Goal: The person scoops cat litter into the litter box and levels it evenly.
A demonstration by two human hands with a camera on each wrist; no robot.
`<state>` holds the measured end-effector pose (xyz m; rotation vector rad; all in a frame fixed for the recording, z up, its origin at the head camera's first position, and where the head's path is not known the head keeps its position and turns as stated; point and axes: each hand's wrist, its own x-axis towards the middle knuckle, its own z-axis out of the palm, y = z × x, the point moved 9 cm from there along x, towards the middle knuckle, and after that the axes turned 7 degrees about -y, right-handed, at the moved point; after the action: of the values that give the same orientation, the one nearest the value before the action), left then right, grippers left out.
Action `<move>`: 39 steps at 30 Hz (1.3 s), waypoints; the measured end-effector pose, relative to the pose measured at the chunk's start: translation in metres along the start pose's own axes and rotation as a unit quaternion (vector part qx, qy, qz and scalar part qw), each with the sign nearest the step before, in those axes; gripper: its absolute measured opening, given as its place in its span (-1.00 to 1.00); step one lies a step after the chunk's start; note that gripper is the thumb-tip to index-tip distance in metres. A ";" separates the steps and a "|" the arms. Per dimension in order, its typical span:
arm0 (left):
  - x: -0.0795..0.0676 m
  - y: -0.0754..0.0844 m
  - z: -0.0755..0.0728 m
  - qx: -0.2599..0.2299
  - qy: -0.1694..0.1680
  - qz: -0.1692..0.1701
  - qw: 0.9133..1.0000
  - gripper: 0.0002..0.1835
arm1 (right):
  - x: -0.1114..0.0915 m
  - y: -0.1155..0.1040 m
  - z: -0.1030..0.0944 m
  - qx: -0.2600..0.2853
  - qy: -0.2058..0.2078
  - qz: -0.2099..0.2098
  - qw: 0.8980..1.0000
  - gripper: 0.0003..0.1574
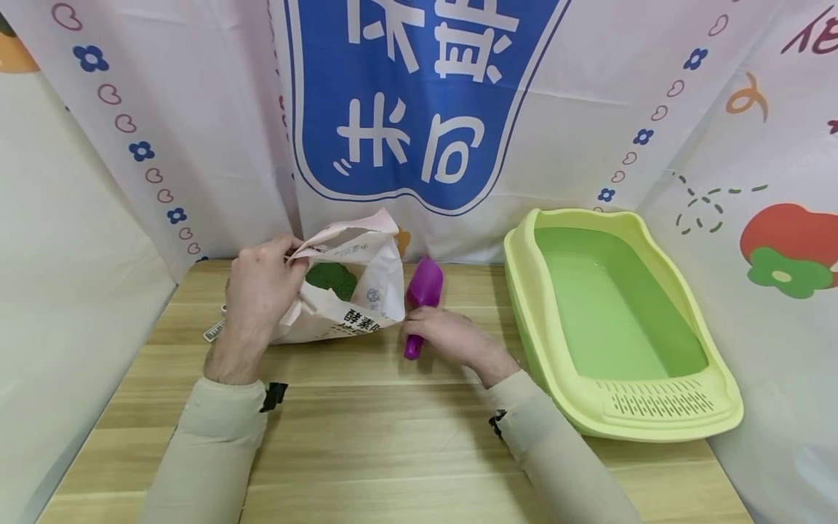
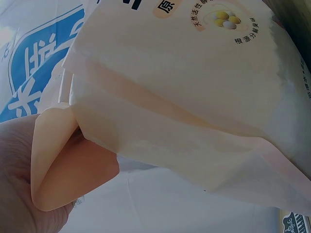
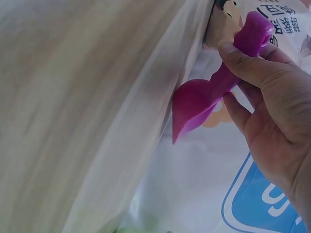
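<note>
A white and pale pink paper-like bag [image 1: 382,280] lies with its mouth open towards me, and dark green granular stuff [image 1: 332,279] shows inside. My left hand [image 1: 262,287] grips the bag's rim at its left side; in the left wrist view the bag's folded edge [image 2: 53,165] lies over that hand and hides most of its fingers. Just right of the bag, my right hand [image 1: 452,335] pinches the handle of a purple scoop [image 1: 425,284]. In the right wrist view, thumb and fingers hold that handle [image 3: 252,36], and the scoop's bowl is close to the wooden tabletop.
A light green tray with a high yellow-green rim [image 1: 681,429] stands at the right of the wooden table [image 1: 366,451]. A small card or tag with dark print [image 1: 213,332] shows beside my left wrist. A printed white cloth [image 1: 556,145] hangs behind the table.
</note>
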<state>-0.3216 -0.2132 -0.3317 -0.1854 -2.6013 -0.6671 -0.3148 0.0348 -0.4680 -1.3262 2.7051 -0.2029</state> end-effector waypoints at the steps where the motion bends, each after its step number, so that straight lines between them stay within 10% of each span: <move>1: 0.000 0.000 0.000 0.001 0.001 0.001 1.000 -0.85 | 0.000 0.000 -0.001 0.000 0.000 0.000 1.000 -0.65; 22: 0.001 0.001 0.000 0.000 0.006 0.009 1.000 -0.86 | -0.011 0.008 -0.036 0.066 0.083 -0.033 0.994 -0.80; 39: 0.000 -0.001 0.000 0.001 0.003 0.004 1.000 -0.86 | -0.017 0.027 -0.059 0.090 0.174 0.029 0.980 -0.71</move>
<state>-0.3217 -0.2139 -0.3320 -0.1931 -2.5937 -0.6616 -0.3353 0.0686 -0.4143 -1.2590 2.9091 -0.7204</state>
